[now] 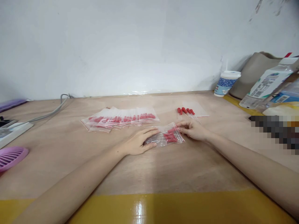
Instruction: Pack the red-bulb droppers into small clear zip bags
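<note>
A clear zip-lock bag lies between my two hands, holding several droppers with red rubber bulbs near its opening. My left hand grips the bag's left end, thumb at the near side and fingers over the far side. At the right end, my right hand pinches the bag's edge between thumb and fingertips. Just beyond that hand, several loose droppers with red bulbs rest beside a flat zip-lock bag. To the left, a row of overlapping filled zip-lock bags shows more red bulbs through the plastic.
A paper cup with a straw, a grey-brown bin and a tilted plastic bottle stand at the back right. A pink fan and a grey cable are at left. Yellow tape runs along the table's front.
</note>
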`<state>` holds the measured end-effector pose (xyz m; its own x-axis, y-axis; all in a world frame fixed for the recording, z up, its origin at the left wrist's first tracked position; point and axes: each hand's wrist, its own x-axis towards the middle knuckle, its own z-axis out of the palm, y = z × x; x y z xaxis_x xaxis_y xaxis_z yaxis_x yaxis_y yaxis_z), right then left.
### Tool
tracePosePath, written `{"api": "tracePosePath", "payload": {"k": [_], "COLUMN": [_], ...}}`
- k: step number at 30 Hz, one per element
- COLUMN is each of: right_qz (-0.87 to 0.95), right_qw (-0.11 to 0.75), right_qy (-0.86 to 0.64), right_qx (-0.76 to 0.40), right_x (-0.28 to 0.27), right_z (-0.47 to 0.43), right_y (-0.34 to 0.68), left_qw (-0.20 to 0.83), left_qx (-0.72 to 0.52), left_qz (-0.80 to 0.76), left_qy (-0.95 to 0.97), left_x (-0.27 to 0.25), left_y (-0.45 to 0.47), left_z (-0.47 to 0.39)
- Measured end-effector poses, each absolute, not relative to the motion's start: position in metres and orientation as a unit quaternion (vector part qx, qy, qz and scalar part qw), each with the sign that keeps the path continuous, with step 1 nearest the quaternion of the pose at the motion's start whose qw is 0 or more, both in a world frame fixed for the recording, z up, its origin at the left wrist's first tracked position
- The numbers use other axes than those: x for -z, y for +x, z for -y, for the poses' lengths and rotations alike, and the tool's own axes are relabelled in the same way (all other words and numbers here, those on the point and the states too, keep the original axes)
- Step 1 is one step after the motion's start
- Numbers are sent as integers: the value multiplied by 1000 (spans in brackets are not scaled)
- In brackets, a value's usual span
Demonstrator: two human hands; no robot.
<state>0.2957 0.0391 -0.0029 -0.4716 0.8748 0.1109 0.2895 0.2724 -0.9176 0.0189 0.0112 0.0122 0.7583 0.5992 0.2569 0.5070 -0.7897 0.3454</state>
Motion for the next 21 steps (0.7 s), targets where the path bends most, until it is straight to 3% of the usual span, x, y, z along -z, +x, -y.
{"api": "tracePosePath", "payload": {"k": [6, 11, 17, 21], "right_qz": [709, 745, 670, 633], "right_qw": [377, 332, 278, 230], "right_qy": [-494, -483, -684, -736], "right_qx": [-334, -318, -79, -67], "right_x": [12, 1, -20, -22], "right_z": [-34, -41, -71, -91], "right_y": [276, 284, 309, 303], "left_qw": [121, 121, 125, 125], "left_qx": [-183, -170, -181, -173], "left_qz": [-297, -297, -286, -292], "left_qy": [929, 932, 933, 932], "left_x": [-9, -6, -7, -8], "left_y": [18, 17, 18, 18], "left_z": [-12, -16, -17, -16]}}
